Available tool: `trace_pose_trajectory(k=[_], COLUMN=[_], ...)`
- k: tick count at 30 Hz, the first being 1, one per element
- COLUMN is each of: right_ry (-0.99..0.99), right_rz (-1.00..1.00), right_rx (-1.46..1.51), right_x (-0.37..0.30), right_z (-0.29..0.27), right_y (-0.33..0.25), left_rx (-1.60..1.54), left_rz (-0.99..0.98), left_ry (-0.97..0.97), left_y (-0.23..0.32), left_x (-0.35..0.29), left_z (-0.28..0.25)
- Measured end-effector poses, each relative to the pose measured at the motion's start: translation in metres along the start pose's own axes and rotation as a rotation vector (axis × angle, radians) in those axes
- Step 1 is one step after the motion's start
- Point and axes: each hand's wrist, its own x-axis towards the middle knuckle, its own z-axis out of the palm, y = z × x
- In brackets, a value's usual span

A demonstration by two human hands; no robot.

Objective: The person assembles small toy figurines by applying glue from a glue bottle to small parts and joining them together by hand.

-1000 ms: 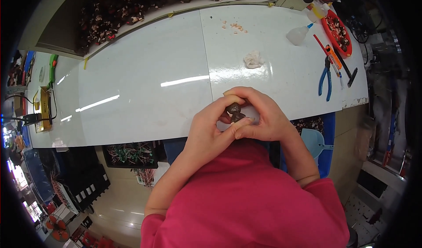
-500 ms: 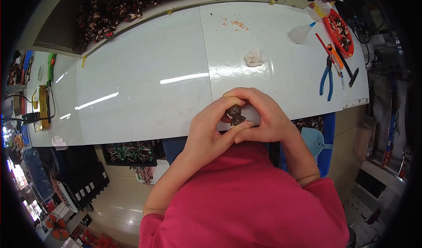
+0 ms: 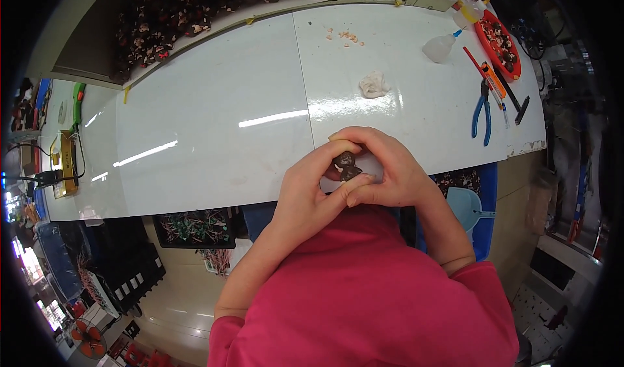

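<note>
Between both hands, at the near edge of the white table, I hold a small dark brown figurine with a round head and a wider lower part. My left hand closes on it from the left, thumb and fingers pressing its side and ends. From the right, my right hand curves round it, its fingertips meeting the left hand's at the top and its thumb by the left thumb below. The fingers hide the figurine's far side and parts of its edges.
A crumpled white wad and small peach-coloured bits lie on the table. At right are blue-handled pliers, a squeeze bottle and a red basket of small parts. Behind, a shelf holds many figurines. A light-blue scoop sits below right.
The view has shifted slightly. Both hands stay around the figurine, which seems tilted a little differently between the fingers.
</note>
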Motion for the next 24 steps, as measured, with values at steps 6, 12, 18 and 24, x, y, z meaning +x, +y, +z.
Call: trace_pose_trajectory(k=[6, 12, 18, 24], right_ry=[0.008, 0.029, 0.004, 0.008], right_rz=[0.004, -0.009, 0.018, 0.017], right_rx=[0.016, 0.024, 0.025, 0.045], right_x=[0.001, 0.002, 0.002, 0.004], right_z=[0.014, 0.017, 0.015, 0.012], right_y=[-0.003, -0.007, -0.006, -0.002], left_rx=[-0.006, -0.007, -0.018, -0.008], left_rz=[-0.023, -0.025, -0.017, -0.028], left_ry=[-0.009, -0.008, -0.006, -0.006], left_y=[-0.001, 0.000, 0.001, 0.000], left_x=[-0.009, -0.011, -0.010, -0.006], left_z=[-0.011, -0.013, -0.012, -0.011])
